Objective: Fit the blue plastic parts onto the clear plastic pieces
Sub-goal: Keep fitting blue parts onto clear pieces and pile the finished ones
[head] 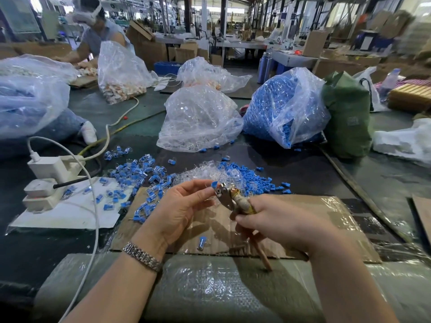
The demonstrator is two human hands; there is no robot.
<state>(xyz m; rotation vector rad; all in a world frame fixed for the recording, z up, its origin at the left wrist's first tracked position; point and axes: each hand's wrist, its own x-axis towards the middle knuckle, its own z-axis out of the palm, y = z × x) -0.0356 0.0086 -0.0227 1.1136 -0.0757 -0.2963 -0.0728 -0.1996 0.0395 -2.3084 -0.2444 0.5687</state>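
My left hand (184,206) pinches a blue part (214,184) at the pliers (227,194), whose handles my right hand (275,220) grips. Beneath lies cardboard (314,220) on a dark worktop (303,169); blue and clear pieces (210,174) are heaped just beyond. I read no writing.

blue parts (253,177) | clear pieces (200,174) | brown cardboard (303,220) | green bag (347,117) (plain) | white paper (70,215)
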